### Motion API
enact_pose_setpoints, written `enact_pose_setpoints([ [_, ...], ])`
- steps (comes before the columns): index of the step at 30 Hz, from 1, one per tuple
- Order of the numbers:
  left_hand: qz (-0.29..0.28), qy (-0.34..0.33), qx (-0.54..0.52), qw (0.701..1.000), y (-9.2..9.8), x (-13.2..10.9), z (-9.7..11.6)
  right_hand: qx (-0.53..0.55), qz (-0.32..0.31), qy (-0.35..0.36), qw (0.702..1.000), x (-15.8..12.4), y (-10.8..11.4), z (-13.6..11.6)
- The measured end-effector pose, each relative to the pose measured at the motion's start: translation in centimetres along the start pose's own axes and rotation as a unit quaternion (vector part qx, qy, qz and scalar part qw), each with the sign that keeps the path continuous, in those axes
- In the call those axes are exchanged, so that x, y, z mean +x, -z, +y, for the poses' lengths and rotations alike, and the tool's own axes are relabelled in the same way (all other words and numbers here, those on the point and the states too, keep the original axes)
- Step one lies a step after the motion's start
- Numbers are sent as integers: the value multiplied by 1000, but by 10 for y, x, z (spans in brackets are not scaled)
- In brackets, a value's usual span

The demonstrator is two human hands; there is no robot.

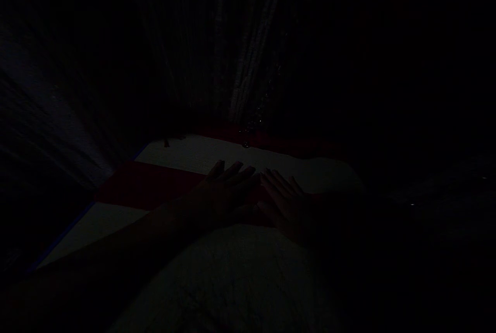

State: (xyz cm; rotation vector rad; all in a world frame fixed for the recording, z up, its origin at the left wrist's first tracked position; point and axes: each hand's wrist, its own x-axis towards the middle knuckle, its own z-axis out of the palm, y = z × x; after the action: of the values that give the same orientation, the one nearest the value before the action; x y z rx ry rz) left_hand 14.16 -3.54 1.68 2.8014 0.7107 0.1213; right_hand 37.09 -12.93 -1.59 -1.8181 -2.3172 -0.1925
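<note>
The picture is very dark. My left hand (227, 191) rests palm down with its fingers stretched out and spread. Close beside it, my right hand (284, 201) also lies flat, fingers extended towards the left hand. Under both hands is a striped mat or cloth (147, 184) with broad red and pale bands. The hands lie mostly over a red band, and their fingertips reach the pale band beyond it. Neither hand shows anything held. Most of my right arm is lost in shadow.
Small shiny objects (246, 145), too dark to name, sit at the far edge of the striped surface. A small dark shape (166, 143) lies at its far left. Hanging folds like a curtain (244, 80) stand behind. A blue edging (65, 235) runs along the left side.
</note>
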Motion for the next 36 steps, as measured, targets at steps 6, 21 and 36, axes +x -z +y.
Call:
enact_pose_setpoints([
  [6, 7, -2, 24, 1000, 1, 0, 4, -11, 30, 6, 999, 0, -8, 2],
  [21, 1, -3, 6, 1000, -1, -6, 6, -12, 116, 1, 993, 1, -13, -9],
  [36, 23, 11, 12, 1000, 15, -7, 19, -12, 112, 44, 993, -2, -16, -4],
])
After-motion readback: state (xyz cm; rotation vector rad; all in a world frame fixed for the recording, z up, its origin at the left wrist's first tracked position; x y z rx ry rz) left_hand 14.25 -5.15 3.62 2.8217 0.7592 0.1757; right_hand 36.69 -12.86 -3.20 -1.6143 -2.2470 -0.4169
